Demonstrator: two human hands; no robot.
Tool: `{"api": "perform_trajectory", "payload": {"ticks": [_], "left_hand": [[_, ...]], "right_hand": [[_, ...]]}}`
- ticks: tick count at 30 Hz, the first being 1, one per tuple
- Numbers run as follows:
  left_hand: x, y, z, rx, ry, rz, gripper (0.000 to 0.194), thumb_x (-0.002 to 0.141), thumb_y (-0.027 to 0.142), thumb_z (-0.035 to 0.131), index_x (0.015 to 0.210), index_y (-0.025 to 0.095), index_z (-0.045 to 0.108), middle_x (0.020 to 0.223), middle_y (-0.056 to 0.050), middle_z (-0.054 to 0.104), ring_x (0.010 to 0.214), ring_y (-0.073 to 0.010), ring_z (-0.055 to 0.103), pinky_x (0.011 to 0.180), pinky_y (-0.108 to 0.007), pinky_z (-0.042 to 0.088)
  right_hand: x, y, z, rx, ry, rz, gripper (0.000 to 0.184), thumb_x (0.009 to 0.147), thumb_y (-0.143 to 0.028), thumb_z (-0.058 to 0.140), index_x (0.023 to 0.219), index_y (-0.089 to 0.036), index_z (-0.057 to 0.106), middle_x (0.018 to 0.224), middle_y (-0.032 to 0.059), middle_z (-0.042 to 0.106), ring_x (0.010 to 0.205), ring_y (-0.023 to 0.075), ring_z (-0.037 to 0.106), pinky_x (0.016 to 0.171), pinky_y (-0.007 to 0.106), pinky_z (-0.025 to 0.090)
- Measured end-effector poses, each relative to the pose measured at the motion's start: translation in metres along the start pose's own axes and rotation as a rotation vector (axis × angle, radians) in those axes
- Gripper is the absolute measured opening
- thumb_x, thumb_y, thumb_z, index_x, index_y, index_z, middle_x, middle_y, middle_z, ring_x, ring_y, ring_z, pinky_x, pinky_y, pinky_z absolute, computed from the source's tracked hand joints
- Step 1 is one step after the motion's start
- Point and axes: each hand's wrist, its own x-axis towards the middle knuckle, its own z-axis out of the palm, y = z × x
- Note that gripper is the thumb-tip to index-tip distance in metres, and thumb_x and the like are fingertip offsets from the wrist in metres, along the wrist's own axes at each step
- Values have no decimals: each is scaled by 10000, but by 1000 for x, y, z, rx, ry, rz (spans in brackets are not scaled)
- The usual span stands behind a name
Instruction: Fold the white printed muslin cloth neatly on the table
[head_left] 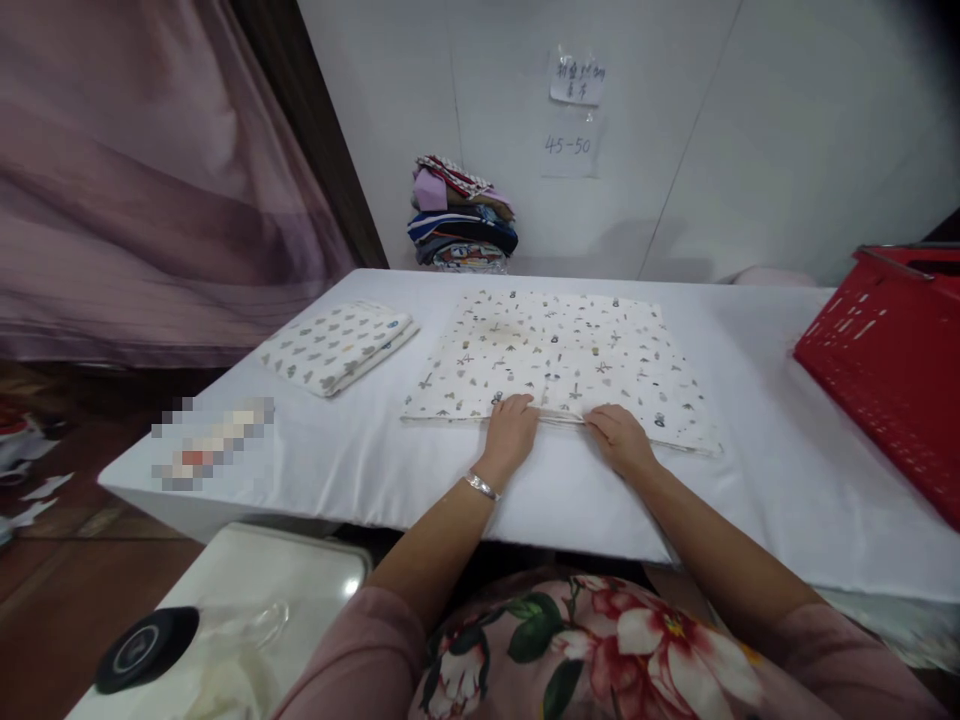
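Note:
A white cloth (559, 350) printed with small dark figures lies spread flat in the middle of the white table (757, 480). My left hand (511, 432) and my right hand (619, 438) rest side by side on its near edge, palms down. The fingers of both curl onto the hem and seem to pinch it. A bracelet circles my left wrist. A second cloth of similar print (335, 345) lies folded to the left of the spread one.
A red plastic basket (889, 370) stands at the table's right end. A stack of folded colourful fabrics (461, 215) sits against the back wall. A white container with a black round disc (146, 648) stands below the table's front left. A pink curtain hangs at left.

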Motion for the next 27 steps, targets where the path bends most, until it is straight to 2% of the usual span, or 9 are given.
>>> {"api": "perform_trajectory", "payload": {"ticks": [6,9,13,19,24,27], "left_hand": [[-2,-8,-3,5,-12,30,187,898,139,452,882,188,633,1140,-69,612,1082,-211,513,908,-385,404],[-1,-10,2,24,-17,56,201,895,103,435,898,187,618,1119,-57,613,1077,-197,511,905,-367,402],[0,-12,6,50,-17,74,187,895,99,439,911,194,599,1093,-54,615,1061,-193,520,881,-362,409],[1,-11,6,54,22,67,147,908,129,447,907,182,584,1069,-45,621,1040,-183,526,884,-346,404],[-2,-10,-2,56,-10,27,139,917,209,469,949,195,603,1118,-38,619,1051,-188,526,883,-356,403],[-5,-15,-7,94,-27,4,157,906,187,471,965,192,617,1165,-44,607,1077,-193,517,898,-360,399]], "right_hand": [[-2,1,1,-36,-48,-20,250,929,-235,421,957,-180,663,941,99,662,871,223,558,766,359,461],[0,-3,1,-106,-120,5,250,923,-230,428,1044,-175,639,996,97,653,912,229,548,783,354,440],[14,-16,1,-197,-232,14,286,925,-224,427,1145,-166,599,1071,102,635,944,234,531,806,350,401],[38,-35,11,-224,-351,-24,272,918,-185,423,1097,-173,628,1037,104,636,943,228,522,780,334,376],[36,-37,20,-183,-340,4,288,918,-169,415,1086,-159,649,952,92,643,885,221,529,769,320,384],[31,-33,23,-138,-295,10,305,928,-181,388,1078,-160,653,923,86,643,861,214,536,766,315,398]]}}
